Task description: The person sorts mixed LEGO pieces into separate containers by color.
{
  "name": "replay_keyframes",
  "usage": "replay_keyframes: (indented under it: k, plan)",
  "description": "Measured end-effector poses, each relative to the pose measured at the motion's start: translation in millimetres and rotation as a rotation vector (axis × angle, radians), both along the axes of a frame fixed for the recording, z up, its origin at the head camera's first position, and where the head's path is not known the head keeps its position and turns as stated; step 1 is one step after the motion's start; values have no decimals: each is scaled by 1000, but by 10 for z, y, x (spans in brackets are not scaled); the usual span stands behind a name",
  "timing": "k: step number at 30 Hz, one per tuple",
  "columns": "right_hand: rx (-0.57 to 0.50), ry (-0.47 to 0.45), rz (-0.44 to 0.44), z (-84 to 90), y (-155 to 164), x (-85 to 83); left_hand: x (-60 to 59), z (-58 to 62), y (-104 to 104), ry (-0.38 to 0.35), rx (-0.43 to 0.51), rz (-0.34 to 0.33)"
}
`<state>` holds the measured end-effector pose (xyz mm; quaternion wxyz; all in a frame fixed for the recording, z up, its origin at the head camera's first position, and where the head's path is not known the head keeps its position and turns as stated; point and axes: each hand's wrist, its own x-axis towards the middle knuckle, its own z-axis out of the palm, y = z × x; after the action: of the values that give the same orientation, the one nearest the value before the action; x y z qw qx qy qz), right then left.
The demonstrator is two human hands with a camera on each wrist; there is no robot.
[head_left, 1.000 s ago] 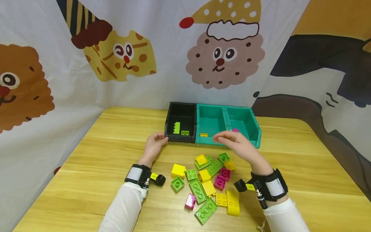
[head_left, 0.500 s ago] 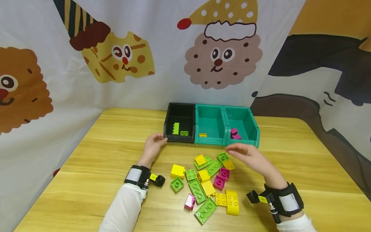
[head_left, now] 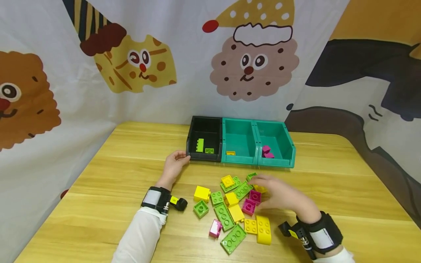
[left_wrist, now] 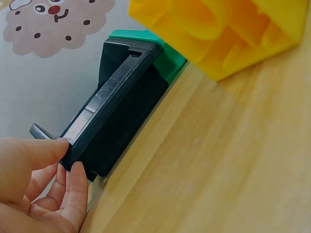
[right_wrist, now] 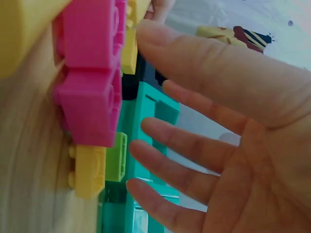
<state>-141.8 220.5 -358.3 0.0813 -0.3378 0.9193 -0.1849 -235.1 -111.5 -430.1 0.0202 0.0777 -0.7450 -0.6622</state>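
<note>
Yellow and partly hidden, one brick [head_left: 260,189] lies under the right hand [head_left: 283,193], its fingers spread free beside two of three pink bricks [head_left: 249,207] on the table [head_left: 131,164]. The left hand [head_left: 173,168] pinches the black bin [head_left: 205,157], left of two teal bins [head_left: 241,159].

1. Pictured in plain black: a bin [head_left: 206,126]; in teal, the two adjoining bins [head_left: 239,135].
2. In solid lime green, bright yellow and magenta, respectively: green blocks [head_left: 224,216], yellow blocks [head_left: 201,193] and pink blocks [head_left: 249,207].
3. Streaked in pale honey-coloured grain: the table [head_left: 108,175].
4. In white: sleeves [head_left: 138,233]; in black with pale patches, wristbands [head_left: 333,228].
5. Printed on white cloth [head_left: 194,73]: yellow cheese [head_left: 152,73] spotted brown, dusty-pink biscuit [head_left: 258,78] dotted dark, mustard hat [head_left: 254,16] dotted white, another hat [head_left: 87,18] striped black and gold.
</note>
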Motion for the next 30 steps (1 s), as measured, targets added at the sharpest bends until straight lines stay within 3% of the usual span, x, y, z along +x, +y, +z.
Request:
replay_keyframes:
  k: [5,12,30]
  plan:
    - [13,-43,22,-34,-32,-5,3,0,-4,0,-8,0]
    - [34,-91,-16,-80,-91,-8,-8,0,-2,-12,-2,-1]
    - [62,-82,-68,-150,-190,-23,3,2,-3,-18,-9,-5]
